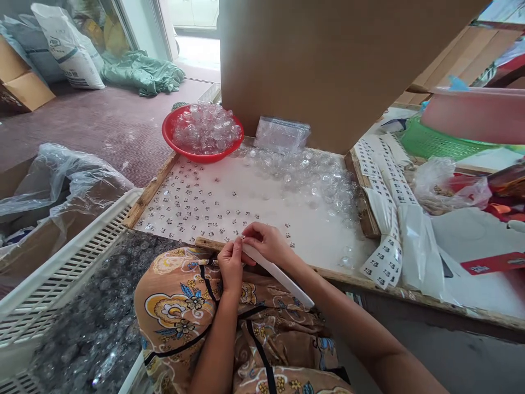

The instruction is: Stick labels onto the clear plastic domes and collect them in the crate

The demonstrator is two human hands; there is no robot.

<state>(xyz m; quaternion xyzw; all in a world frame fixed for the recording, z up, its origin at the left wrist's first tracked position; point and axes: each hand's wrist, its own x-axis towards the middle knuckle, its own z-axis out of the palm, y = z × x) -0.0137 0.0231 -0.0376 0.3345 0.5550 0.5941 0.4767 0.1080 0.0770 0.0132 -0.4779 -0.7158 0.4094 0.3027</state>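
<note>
My left hand [232,265] is closed in a pinch at the upper end of a long white strip [283,282], which slants down across my lap beneath my right forearm. Close beside it, my right hand [266,243] has thumb and forefinger pressed together; whatever lies between those fingertips is too small to make out. Both hands meet above the table's front wooden edge. Small black printed pieces [197,205] lie scattered over the white tabletop [262,194] beyond them. Clear round plastic pieces [315,178] are heaped toward the table's back right.
A red bowl [169,139] of clear pieces stands at the back left corner, near a clear bag [283,134]. Behind rises a large cardboard sheet [328,65]. Printed strips [389,230] hang over the right rail. At lower left is a white crate [74,273] holding many clear pieces.
</note>
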